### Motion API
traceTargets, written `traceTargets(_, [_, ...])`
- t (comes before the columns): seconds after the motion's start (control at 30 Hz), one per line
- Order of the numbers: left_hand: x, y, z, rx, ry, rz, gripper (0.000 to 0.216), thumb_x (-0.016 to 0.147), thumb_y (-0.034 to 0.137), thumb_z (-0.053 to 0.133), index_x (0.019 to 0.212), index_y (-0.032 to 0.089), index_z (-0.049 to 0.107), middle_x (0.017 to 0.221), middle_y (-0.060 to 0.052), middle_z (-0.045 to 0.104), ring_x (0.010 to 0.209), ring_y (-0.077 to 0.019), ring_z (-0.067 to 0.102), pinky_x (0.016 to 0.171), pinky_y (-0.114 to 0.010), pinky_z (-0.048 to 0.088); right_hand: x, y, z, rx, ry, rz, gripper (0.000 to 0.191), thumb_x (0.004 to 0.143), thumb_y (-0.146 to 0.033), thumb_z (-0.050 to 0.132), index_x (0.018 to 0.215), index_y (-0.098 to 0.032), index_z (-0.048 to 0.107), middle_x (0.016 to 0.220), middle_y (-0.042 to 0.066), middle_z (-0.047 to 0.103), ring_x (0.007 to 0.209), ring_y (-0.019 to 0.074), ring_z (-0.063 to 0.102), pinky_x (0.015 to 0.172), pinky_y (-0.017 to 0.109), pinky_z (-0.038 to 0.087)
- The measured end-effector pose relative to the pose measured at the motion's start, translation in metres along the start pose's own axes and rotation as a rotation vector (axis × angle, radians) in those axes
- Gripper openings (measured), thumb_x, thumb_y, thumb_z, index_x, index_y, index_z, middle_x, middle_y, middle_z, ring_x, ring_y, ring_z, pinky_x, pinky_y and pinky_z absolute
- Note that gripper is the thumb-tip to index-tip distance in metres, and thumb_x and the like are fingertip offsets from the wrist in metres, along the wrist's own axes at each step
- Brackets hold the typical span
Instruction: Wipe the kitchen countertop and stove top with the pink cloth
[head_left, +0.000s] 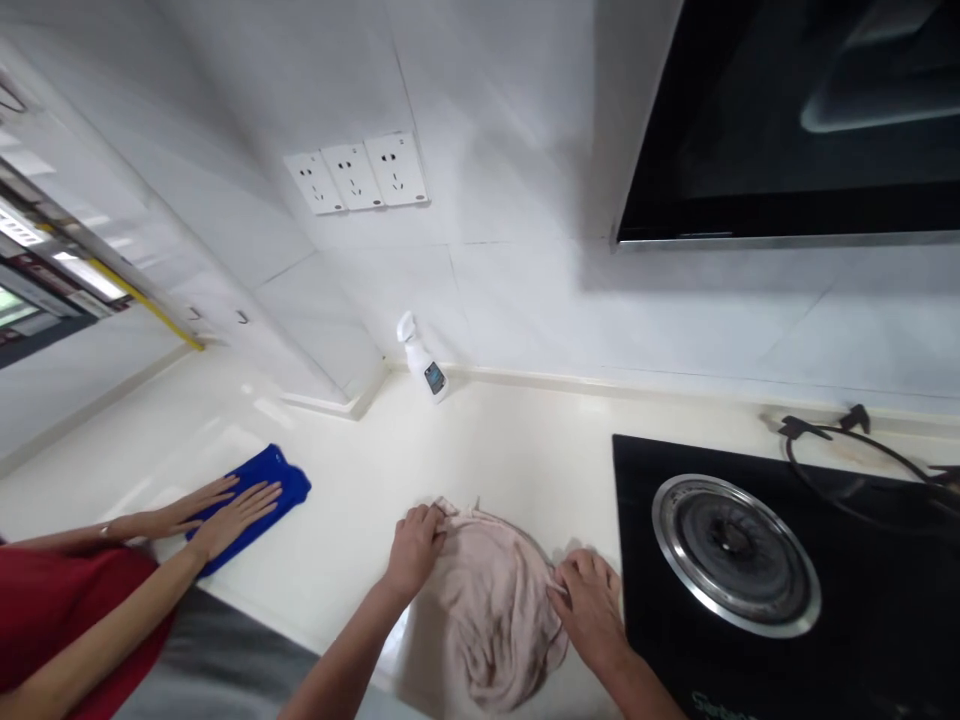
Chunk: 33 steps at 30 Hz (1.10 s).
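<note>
A beige cloth [491,605] lies bunched on the cream countertop [360,520], just left of the hob. My left hand [413,550] is closed on the cloth's upper left edge. My right hand [591,603] is closed on its right edge. The cloth is stretched a little between both hands.
A black glass hob [862,640] with a steel burner ring [735,555] fills the right. A white spray bottle [424,362] stands at the wall. At left another person in a red top presses both hands [221,510] on a blue cloth [262,495]. Wall sockets [356,175] above.
</note>
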<state>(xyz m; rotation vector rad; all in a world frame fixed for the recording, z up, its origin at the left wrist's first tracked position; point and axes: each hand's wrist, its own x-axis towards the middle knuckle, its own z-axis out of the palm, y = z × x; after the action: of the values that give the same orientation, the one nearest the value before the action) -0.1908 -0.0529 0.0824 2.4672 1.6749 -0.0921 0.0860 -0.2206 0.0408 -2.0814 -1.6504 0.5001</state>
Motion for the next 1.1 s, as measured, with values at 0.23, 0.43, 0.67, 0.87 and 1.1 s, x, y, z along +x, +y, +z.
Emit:
traceTargets(0.23, [-0.011,-0.014,0.003,0.006,-0.011,-0.004,0.023,0.096,0.020,0.056,0.114,0.026,0.069,0.117,-0.007,0.068,0.115,-0.0263,0.058,0.096,-0.040,0.040,-0.005,0.019,0.015,0.163,-0.028,-0.011,0.020,0.098,-0.040,0.050,0.095,-0.027,0.065,0.098,0.002,0.069,0.097,0.0225,0.063,0.092,0.043,0.046])
traceTargets(0.43, [0.002,-0.020,0.002,-0.047,-0.012,0.042,0.021,0.093,0.020,0.061,0.112,0.025,0.069,0.112,-0.007,0.069,0.112,-0.0264,0.059,0.093,-0.038,0.039,-0.008,0.011,0.025,0.039,-0.021,0.018,0.037,0.098,-0.044,0.049,0.132,-0.034,0.060,0.133,0.004,0.069,0.125,0.0262,0.062,0.103,0.049,0.046])
traceTargets(0.67, [-0.009,-0.031,0.001,-0.122,0.038,0.117,0.014,0.093,0.016,0.058,0.096,0.024,0.069,0.110,-0.006,0.069,0.110,-0.0245,0.059,0.095,-0.040,0.037,-0.006,-0.005,0.020,-0.175,0.055,0.045,0.028,0.097,-0.035,0.052,0.119,-0.033,0.069,0.116,0.006,0.070,0.109,0.0273,0.064,0.091,0.046,0.048])
traceTargets(0.87, [-0.017,-0.040,0.003,-0.144,0.064,0.178,0.017,0.099,0.016,0.050,0.096,0.023,0.065,0.120,-0.006,0.071,0.122,-0.0253,0.056,0.103,-0.045,0.034,-0.014,-0.010,0.019,-0.188,0.117,0.093,0.028,0.094,-0.037,0.055,0.118,-0.031,0.068,0.105,0.006,0.069,0.102,0.0298,0.061,0.086,0.047,0.043])
traceTargets(1.1, [-0.011,-0.051,-0.001,-0.138,-0.008,0.250,0.025,0.094,0.017,0.060,0.117,0.025,0.065,0.110,-0.004,0.075,0.104,-0.0225,0.064,0.095,-0.040,0.038,-0.003,-0.009,-0.008,0.173,0.079,0.232,0.025,0.092,-0.049,0.042,0.083,-0.028,0.052,0.075,0.000,0.062,0.068,0.0207,0.059,0.068,0.036,0.041])
